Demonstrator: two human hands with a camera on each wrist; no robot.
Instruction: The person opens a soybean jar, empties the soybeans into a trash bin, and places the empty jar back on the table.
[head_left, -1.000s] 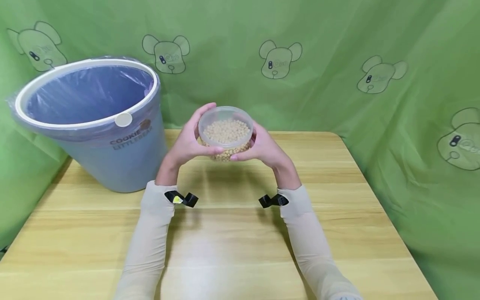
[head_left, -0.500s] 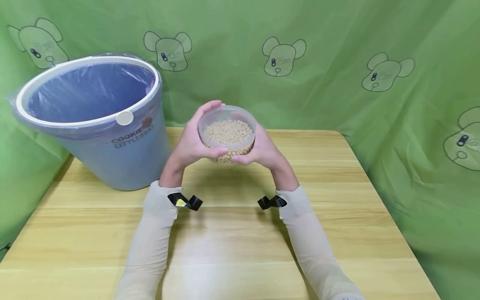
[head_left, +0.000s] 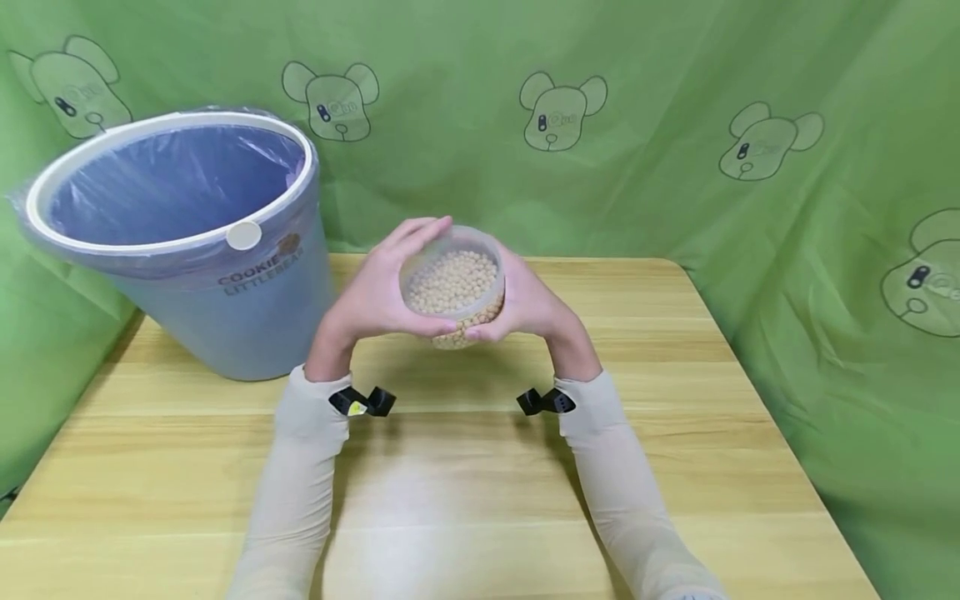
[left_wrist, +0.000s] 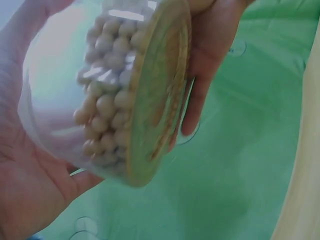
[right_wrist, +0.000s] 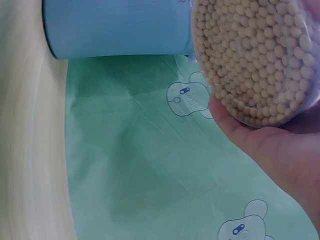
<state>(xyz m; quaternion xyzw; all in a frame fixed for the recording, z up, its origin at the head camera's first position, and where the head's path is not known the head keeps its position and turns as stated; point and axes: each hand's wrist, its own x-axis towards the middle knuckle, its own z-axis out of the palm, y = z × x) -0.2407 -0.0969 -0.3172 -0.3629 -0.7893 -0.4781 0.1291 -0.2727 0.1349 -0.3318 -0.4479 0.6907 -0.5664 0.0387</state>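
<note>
A clear round plastic tub [head_left: 472, 321] of small beige balls [head_left: 453, 282] is held up above the table between both hands. Its top shows the balls through a cloudy surface, and it leans to one side in the head view. My left hand [head_left: 375, 292] grips its left side, with the thumb across the front and fingers round the rear. On the other side my right hand [head_left: 528, 296] grips it, thumb at the front; its fingers are mostly hidden behind the tub in the head view. The left wrist view shows the balls [left_wrist: 107, 95] gathered toward the tub's base.
To the left stands a blue bin [head_left: 270, 317] with a white rim and a clear plastic liner. Wooden tabletop [head_left: 435, 483] stretches beneath the arms. A green curtain [head_left: 637, 192] with printed bear heads hangs behind and at the sides.
Both hands have lowered the tub slightly and tilted it, its left side dropping. The balls have shifted toward the left inside. The bin has stayed in place.
</note>
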